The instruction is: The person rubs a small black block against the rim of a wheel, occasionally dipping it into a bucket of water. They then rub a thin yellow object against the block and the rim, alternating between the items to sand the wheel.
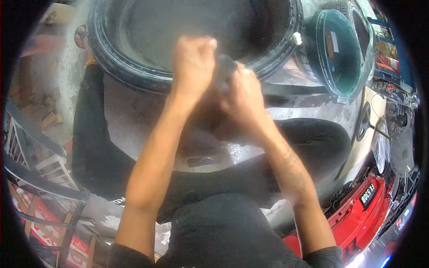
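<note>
Both hands, the left hand (193, 62) and the right hand (243, 100), are closed together around a dark tool (225, 68), blurred, pressed at the near edge of the black tyre (134, 73) lying in front.

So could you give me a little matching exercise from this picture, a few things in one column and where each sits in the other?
Things:
1. big black rubber tyre
2. teal-rimmed round drum
3. red car body with a number plate
4. dark tool handle

Places:
A. bottom right corner
B. gripped between the left hand and right hand
C. top of the view, in front of the hands
D. upper right, beside the tyre

Pairs: 1-C, 2-D, 3-A, 4-B
</note>
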Demonstrator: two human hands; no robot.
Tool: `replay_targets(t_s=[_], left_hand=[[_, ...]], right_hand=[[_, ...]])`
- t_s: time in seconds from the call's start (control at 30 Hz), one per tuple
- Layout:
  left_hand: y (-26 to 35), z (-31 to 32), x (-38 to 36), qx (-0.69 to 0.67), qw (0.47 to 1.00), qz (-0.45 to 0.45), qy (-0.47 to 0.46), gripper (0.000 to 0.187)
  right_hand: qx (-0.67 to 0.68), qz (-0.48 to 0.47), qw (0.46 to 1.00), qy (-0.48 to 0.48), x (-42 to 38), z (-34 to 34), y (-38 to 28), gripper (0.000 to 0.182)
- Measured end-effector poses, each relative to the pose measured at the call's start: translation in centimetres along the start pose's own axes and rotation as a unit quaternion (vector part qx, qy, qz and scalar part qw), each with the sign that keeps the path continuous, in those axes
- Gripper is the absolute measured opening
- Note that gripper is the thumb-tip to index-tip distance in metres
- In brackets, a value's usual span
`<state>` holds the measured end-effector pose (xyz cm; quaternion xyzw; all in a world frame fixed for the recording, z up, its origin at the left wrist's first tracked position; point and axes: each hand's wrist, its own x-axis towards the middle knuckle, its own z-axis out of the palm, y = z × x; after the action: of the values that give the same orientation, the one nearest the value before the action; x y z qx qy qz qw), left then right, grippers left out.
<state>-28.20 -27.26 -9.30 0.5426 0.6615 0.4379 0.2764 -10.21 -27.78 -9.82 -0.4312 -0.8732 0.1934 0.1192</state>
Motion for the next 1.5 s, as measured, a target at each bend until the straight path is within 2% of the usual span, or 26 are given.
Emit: replay_targets(t_s=[0.07, 0.1, 0.13, 0.2, 0.23, 0.27, 0.3, 0.4, 0.5, 0.53, 0.63, 0.67, 0.73, 0.8, 0.83, 0.87, 0.93, 1.0, 1.07, 1.13, 1.2, 1.27, 1.33, 1.4, 1.43, 1.5], left_hand=[[1.1, -1.0, -2.9, 0.033, 0.998, -0.031, 0.037, 0.025], [2.5, -2.0, -4.5, -0.067, 0.995, -0.058, 0.04, 0.023], [2.4, -1.2, -3.5, -0.072, 0.995, -0.055, 0.047, 0.023], [1.7, -0.2, -2.0, -0.021, 0.995, -0.078, 0.059, 0.026], [1.1, 0.0, 0.9, 0.042, 0.998, -0.05, 0.009, 0.03], [-0.7, 1.1, 3.3, 0.011, 0.998, -0.048, -0.028, 0.033], [-1.0, 1.4, 4.9, -0.059, 0.987, -0.134, -0.059, 0.033], [-3.0, 0.5, 3.7, -0.134, 0.982, -0.134, -0.005, 0.033], [0.4, -4.2, -1.7, -0.055, 0.993, -0.099, 0.027, 0.03], [2.3, -4.8, -3.2, -0.066, 0.992, -0.112, 0.005, 0.028], [1.1, 0.0, -1.6, 0.001, 0.996, -0.012, 0.086, 0.026], [0.2, 0.8, 0.3, -0.043, 0.996, -0.016, 0.072, 0.027], [0.1, 0.4, 0.3, -0.007, 0.998, 0.004, 0.064, 0.028], [1.5, -1.7, -3.1, -0.025, 0.999, -0.026, 0.037, 0.03], [1.9, -1.9, -4.6, -0.093, 0.993, -0.048, 0.051, 0.034], [1.8, -1.3, -3.2, -0.096, 0.993, -0.045, 0.061, 0.034], [1.4, -0.1, -0.7, 0.01, 0.998, -0.027, 0.049, 0.034], [1.0, 0.4, 2.4, -0.029, 0.995, -0.096, -0.011, 0.031], [0.7, 0.0, 0.0, 0.009, 0.999, 0.006, 0.04, 0.03], [2.5, -2.0, -4.2, -0.092, 0.993, -0.055, 0.051, 0.031], [2.0, -0.9, -3.1, -0.121, 0.987, -0.072, 0.072, 0.033], [0.0, 1.3, 0.7, 0.006, 0.997, -0.02, 0.073, 0.032], [-1.0, 1.6, 4.0, -0.111, 0.981, -0.16, -0.019, 0.031], [-2.4, 0.7, 3.6, -0.131, 0.976, -0.176, 0.0, 0.031], [-2.9, -0.3, 3.6, -0.148, 0.97, -0.192, 0.009, 0.031], [-3.5, -3.0, 0.7, -0.166, 0.976, -0.134, 0.042, 0.032]], right_hand=[[-0.041, -0.067, 0.995, 0.062, -0.1, 0.1, 0.4, 0.064], [-0.015, -0.013, 1.0, 0.012, 0.4, -0.5, -0.2, 0.065], [-0.003, 0.004, 1.0, -0.031, 0.8, -1.1, -0.5, 0.066], [-0.024, -0.008, 1.0, -0.014, 0.4, -0.3, 0.0, 0.065], [-0.019, -0.015, 1.0, -0.007, 0.1, -0.1, 0.1, 0.063], [-0.019, -0.023, 1.0, 0.005, 0.2, 0.0, 0.3, 0.062], [-0.001, -0.021, 1.0, 0.021, 0.4, 0.1, 0.2, 0.06], [-0.006, -0.021, 0.999, 0.032, 0.2, 0.6, 0.6, 0.061], [-0.001, -0.011, 1.0, 0.018, 0.2, 0.2, 0.4, 0.063], [-0.001, -0.018, 1.0, 0.001, 0.2, 0.2, 0.6, 0.064], [-0.015, -0.014, 1.0, -0.003, 0.1, 0.3, 0.5, 0.065], [-0.013, -0.012, 1.0, -0.002, 0.1, 0.3, 0.2, 0.065], [0.01, -0.006, 1.0, -0.016, 0.3, -0.3, 0.2, 0.065], [-0.014, -0.024, 0.999, 0.029, 0.0, 0.5, 0.6, 0.066], [-0.006, -0.014, 1.0, 0.015, 0.3, -0.1, 0.0, 0.066], [0.003, -0.006, 1.0, -0.001, 0.7, -0.5, -0.2, 0.065], [-0.047, -0.015, 0.999, 0.014, -0.3, 0.6, 0.7, 0.064], [0.004, 0.01, 1.0, -0.016, 0.5, 0.2, 0.4, 0.063], [0.001, 0.0, 1.0, -0.009, 0.0, 0.0, 0.2, 0.062], [0.002, -0.002, 1.0, -0.027, 0.6, 0.4, 0.9, 0.061], [-0.01, 0.0, 0.999, -0.04, 0.9, 0.3, 0.9, 0.06], [-0.023, -0.019, 0.999, 0.041, 0.0, 0.5, 0.5, 0.059], [-0.003, -0.027, 0.999, 0.028, 0.8, -0.3, -0.1, 0.056], [0.026, 0.002, 1.0, 0.012, 0.9, -0.4, -0.2, 0.055], [0.024, -0.018, 0.999, 0.013, 0.9, -0.5, 0.0, 0.054], [0.019, -0.032, 0.999, 0.031, 0.4, -0.2, 0.4, 0.055]])
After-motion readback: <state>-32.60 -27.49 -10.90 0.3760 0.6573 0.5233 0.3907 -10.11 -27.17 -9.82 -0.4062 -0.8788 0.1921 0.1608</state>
